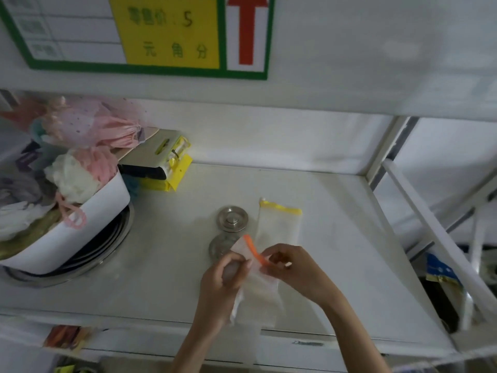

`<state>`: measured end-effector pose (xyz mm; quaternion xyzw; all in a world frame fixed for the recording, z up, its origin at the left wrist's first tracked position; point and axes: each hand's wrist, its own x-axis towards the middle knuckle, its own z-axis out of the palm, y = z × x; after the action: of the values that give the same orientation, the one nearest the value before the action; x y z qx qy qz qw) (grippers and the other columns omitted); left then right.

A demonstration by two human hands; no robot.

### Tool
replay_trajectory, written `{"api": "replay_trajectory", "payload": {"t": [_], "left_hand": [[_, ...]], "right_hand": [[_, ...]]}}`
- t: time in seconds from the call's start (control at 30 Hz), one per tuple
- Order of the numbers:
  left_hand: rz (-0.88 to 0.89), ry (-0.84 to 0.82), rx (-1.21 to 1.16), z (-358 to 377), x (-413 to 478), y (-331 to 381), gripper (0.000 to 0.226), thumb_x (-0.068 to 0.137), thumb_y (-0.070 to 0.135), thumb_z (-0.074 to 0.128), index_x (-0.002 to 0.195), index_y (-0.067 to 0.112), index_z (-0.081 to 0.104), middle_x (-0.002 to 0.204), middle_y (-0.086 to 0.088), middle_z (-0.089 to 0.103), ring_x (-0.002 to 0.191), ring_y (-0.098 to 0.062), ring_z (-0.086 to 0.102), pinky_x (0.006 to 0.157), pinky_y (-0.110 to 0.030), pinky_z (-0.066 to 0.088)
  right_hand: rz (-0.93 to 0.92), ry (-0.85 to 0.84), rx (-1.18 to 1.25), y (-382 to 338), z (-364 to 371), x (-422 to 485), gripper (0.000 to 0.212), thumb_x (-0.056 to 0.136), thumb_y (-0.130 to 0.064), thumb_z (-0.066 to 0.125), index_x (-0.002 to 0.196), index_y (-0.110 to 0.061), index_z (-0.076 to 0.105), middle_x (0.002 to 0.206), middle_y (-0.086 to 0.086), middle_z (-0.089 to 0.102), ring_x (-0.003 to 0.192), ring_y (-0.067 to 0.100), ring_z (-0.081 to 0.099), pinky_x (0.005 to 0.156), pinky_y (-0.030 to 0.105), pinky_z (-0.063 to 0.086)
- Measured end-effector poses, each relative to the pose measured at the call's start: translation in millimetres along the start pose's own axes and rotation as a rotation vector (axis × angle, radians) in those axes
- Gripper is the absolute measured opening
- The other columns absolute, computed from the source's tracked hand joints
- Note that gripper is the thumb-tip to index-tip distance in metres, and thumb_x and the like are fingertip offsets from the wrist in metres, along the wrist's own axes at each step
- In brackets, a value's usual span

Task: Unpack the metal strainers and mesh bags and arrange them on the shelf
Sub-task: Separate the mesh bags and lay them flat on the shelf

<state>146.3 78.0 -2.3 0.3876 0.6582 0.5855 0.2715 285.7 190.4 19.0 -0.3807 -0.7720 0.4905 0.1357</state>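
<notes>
Both my hands hold a white mesh bag with an orange-trimmed top [258,284] just above the front of the white shelf [166,265]. My left hand [223,281] grips its left side, and my right hand [290,267] pinches the orange edge. Behind them a second mesh bag with a yellow top [279,224] lies flat on the shelf. Left of that bag sit two round metal strainers: one with a knob [232,218] and one flat [222,247], partly hidden by the held bag.
A white tub [88,224] full of pastel mesh sponges stands at the left on stacked metal pans [107,243]. Yellow packaged goods [166,162] lie behind it. A price sign [161,33] hangs above. The shelf frame post [430,232] runs along the right.
</notes>
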Motion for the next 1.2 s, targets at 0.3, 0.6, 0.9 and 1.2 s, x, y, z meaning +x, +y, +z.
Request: {"api": "replay_trajectory", "payload": {"t": [0.3,0.6,0.9,1.2], "left_hand": [[0.002,-0.107,0.042,38.3,-10.1,3.2,0.017,0.083,0.015,0.07,0.07,0.024,0.065,0.072,0.016,0.071,0.069,0.006,0.062,0.064,-0.006,0.043],[-0.204,-0.062,-0.004,55.5,-8.0,-4.9,0.015,0.082,0.016,0.071,0.068,0.017,0.067,0.061,0.015,0.067,0.062,0.008,0.057,0.058,-0.003,0.041],[-0.126,-0.034,0.043,61.9,3.9,2.2,0.019,0.083,0.007,0.067,0.068,0.018,0.064,0.062,0.02,0.066,0.062,0.009,0.057,0.059,-0.003,0.041],[0.008,-0.079,0.039,58.9,-8.8,7.6,0.012,0.086,0.014,0.068,0.075,0.019,0.066,0.073,0.013,0.069,0.072,0.001,0.063,0.065,-0.009,0.044]], "right_hand": [[0.053,0.179,-0.063,23.9,-51.3,-6.8,0.008,0.087,-0.007,0.066,0.086,-0.009,0.074,0.083,0.009,0.071,0.063,0.012,0.056,0.059,0.01,0.041],[0.222,0.399,-0.286,90.8,-117.2,60.7,0.016,0.089,0.004,0.054,0.092,-0.001,0.068,0.079,0.015,0.059,0.065,0.026,0.055,0.064,0.032,0.044],[0.353,0.524,-0.492,113.4,-126.0,118.3,0.029,0.09,-0.013,0.059,0.119,-0.009,0.057,0.127,0.014,0.054,0.118,0.032,0.049,0.097,0.04,0.042],[0.203,0.088,-0.023,56.7,-55.2,0.1,0.015,0.093,-0.033,0.058,0.101,-0.023,0.066,0.104,0.001,0.068,0.082,0.002,0.06,0.067,0.008,0.042]]}}
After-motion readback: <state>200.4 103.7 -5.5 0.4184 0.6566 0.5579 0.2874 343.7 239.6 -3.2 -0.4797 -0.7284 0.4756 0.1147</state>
